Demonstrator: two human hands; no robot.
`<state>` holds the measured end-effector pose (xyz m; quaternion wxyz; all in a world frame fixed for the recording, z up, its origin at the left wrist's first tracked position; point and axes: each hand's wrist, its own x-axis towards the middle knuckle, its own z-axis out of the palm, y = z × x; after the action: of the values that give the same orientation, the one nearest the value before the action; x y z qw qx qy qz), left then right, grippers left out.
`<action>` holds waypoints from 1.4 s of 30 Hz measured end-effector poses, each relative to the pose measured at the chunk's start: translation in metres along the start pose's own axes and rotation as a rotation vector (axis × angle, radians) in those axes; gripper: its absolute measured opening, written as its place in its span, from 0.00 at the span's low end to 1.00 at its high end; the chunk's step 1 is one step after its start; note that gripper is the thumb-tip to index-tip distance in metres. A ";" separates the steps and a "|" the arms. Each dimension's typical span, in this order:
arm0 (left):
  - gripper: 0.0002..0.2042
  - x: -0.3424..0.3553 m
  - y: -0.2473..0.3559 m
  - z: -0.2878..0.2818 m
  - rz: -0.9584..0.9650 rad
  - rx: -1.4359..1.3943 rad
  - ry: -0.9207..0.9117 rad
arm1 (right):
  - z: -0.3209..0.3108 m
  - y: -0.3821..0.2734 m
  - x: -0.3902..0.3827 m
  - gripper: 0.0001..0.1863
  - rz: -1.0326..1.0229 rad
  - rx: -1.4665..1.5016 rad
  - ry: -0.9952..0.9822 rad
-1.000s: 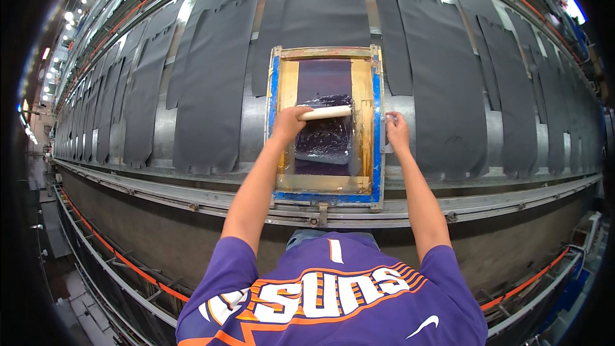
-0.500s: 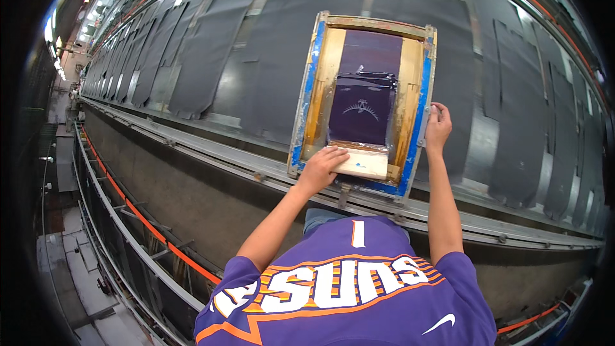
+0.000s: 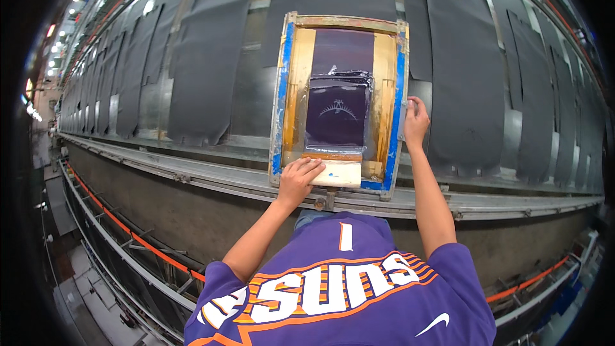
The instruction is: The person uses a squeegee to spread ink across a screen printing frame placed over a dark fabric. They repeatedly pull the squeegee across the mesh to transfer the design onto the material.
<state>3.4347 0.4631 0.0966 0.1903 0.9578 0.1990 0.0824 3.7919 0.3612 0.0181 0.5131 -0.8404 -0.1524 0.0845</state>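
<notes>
A screen-printing frame (image 3: 278, 99), wooden with blue tape along its edges, lies over dark fabric panels in front of me. Within it is a dark mesh window (image 3: 336, 129) bearing a pale arched design, with wet-looking ink streaked across its middle. At the near end of the frame rests a squeegee (image 3: 339, 173) with a pale, wide handle. My left hand (image 3: 296, 179) is closed on the left end of that handle, fingers over its top. Curled fingers of my right hand (image 3: 416, 123) grip the frame's right edge, partly hiding a small metal piece there.
Dark grey fabric panels (image 3: 208, 57) lie side by side along a long metal table, with shiny strips between them. A metal rail (image 3: 147, 161) runs along the near edge. Behind me to the left is another railing with an orange strip (image 3: 128, 237).
The frame has shifted left along the table relative to the fabric panels, with both hands and the squeegee moving along. My view has turned slightly too. Both grips look the same.
</notes>
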 end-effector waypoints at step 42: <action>0.19 0.092 -0.029 0.009 -0.114 -0.126 -0.072 | -0.035 -0.061 -0.101 0.25 -0.472 -0.256 -0.639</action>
<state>3.5103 0.5229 0.0849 0.2614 0.9334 0.2409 0.0493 3.6968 0.3232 0.0871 0.3366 -0.7710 -0.5017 0.2014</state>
